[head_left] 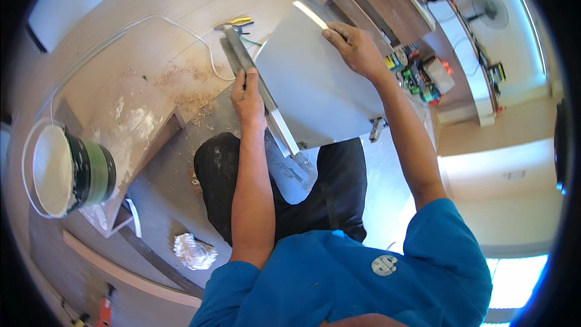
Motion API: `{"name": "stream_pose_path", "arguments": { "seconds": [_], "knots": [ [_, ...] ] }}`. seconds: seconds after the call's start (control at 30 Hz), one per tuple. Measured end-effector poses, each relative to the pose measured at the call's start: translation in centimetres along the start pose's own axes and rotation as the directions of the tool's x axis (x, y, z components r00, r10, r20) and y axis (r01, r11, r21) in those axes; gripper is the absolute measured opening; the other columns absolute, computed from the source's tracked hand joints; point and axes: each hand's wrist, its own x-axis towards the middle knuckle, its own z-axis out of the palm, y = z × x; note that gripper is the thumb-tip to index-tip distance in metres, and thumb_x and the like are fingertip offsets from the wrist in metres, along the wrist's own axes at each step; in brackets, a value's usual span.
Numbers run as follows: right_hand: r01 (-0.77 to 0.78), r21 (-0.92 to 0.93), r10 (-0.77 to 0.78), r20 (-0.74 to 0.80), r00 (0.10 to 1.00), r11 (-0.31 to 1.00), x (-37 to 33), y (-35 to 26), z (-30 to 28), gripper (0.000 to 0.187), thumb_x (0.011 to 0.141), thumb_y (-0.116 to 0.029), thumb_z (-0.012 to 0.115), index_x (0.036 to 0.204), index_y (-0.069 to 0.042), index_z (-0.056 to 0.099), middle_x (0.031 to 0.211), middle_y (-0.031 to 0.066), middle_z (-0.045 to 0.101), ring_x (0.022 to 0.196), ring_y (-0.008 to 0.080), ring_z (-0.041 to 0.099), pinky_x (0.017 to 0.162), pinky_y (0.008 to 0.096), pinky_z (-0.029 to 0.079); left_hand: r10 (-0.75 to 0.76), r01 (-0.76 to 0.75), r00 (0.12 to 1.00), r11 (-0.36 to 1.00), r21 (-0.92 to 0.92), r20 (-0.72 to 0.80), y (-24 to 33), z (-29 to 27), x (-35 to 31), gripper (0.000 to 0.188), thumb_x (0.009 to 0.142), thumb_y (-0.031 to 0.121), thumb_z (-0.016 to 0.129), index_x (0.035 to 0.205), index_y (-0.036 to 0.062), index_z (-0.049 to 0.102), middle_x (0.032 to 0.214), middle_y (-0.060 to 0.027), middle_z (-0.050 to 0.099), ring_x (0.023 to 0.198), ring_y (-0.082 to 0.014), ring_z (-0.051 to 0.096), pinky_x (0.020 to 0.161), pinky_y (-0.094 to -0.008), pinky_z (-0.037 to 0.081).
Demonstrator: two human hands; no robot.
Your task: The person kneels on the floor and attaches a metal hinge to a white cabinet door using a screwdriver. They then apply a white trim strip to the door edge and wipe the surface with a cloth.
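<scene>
A light grey panel (315,79), with a metal hinge (376,129) at its lower right corner, stands tilted in front of my knees. My right hand (354,51) grips its top edge, where a white strip (310,16) shows. Along the panel's left side runs a long, narrow grey bar (233,44) with a pale lower end; I cannot tell whether it is joined to the panel. My left hand (247,100) is closed around this bar, its fingers pointing away from me. Yellow-handled pliers (239,22) lie beyond the bar's far end.
At left, a bucket of white paste (53,169) stands on a smeared wooden box (130,124). Wood shavings (196,104) and a white cable (175,22) lie on the floor. A crumpled white wad (193,251) sits near my left elbow. Drawers (393,3) and a tool pile (423,75) are at right.
</scene>
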Motion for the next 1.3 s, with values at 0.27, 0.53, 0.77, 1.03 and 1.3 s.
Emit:
{"name": "stream_pose_path", "arguments": {
  "seconds": [0.27, 0.53, 0.77, 1.03, 1.3],
  "knots": [
    [-0.092, 0.033, 0.095, -0.094, 0.991, 0.995, -10.2, 3.8, -3.1, 0.033, 0.101, -0.031, 0.069, 0.117, -0.003, 0.075, 0.102, 0.0238, 0.074, 0.088, 0.0431, 0.069, 0.079, 0.0477, 0.053, 0.357, -0.42, 0.902, 0.858, 0.296, 0.245, 0.9, 2.1, -1.6, 0.045, 0.107, 0.027, 0.063, 0.138, -0.0059, 0.063, 0.119, -0.0117, 0.07, 0.107, -0.0186, 0.063, 0.096, -0.0331, 0.05],
    [-0.167, 0.211, 0.202, -0.161, 0.966, 0.963, -11.5, 5.2, -3.4, 0.03, 0.091, -0.028, 0.078, 0.113, -0.007, 0.079, 0.097, 0.0139, 0.067, 0.091, 0.0305, 0.066, 0.082, 0.0397, 0.053, 0.483, -0.696, 0.707, 0.604, 0.387, 0.517, 4.2, 9.9, -0.8, 0.046, 0.102, 0.02, 0.069, 0.141, -0.0029, 0.063, 0.106, -0.0145, 0.075, 0.093, -0.0192, 0.069, 0.085, -0.0343, 0.056],
    [-0.097, 0.319, 0.16, -0.177, 0.971, 0.943, -11.8, 6.3, -2.7, 0.032, 0.089, -0.021, 0.081, 0.118, -0.007, 0.077, 0.093, 0.0099, 0.061, 0.088, 0.0251, 0.061, 0.08, 0.037, 0.05, 0.464, -0.697, 0.716, 0.525, 0.488, 0.522, 3.2, 11.4, -1.6, 0.041, 0.103, 0.021, 0.067, 0.139, 0.0007, 0.066, 0.096, -0.0152, 0.073, 0.083, -0.0214, 0.069, 0.075, -0.0368, 0.056],
    [-0.077, 0.284, 0.149, -0.241, 0.959, 0.956, -12.2, 6.8, -2.1, 0.037, 0.087, -0.015, 0.08, 0.123, -0.008, 0.075, 0.104, 0.0141, 0.065, 0.103, 0.0346, 0.064, 0.091, 0.0449, 0.051, 0.331, -0.631, 0.765, 0.558, 0.54, 0.552, 1.8, 10.3, -9.5, 0.032, 0.106, 0.024, 0.063, 0.118, -0.0046, 0.067, 0.086, -0.0101, 0.066, 0.08, -0.0184, 0.063, 0.071, -0.0372, 0.054],
    [-0.084, 0.273, 0.162, -0.28, 0.946, 0.958, -12.6, 6.1, -2.1, 0.03, 0.085, -0.014, 0.083, 0.113, -0.007, 0.079, 0.101, 0.014, 0.065, 0.102, 0.0367, 0.065, 0.087, 0.0452, 0.052, 0.342, -0.599, 0.797, 0.554, 0.578, 0.498, 3.9, 13.4, -7.1, 0.028, 0.107, 0.024, 0.062, 0.114, -0.0025, 0.066, 0.085, -0.0033, 0.064, 0.077, -0.0124, 0.058, 0.069, -0.0315, 0.05]
  ]
}}
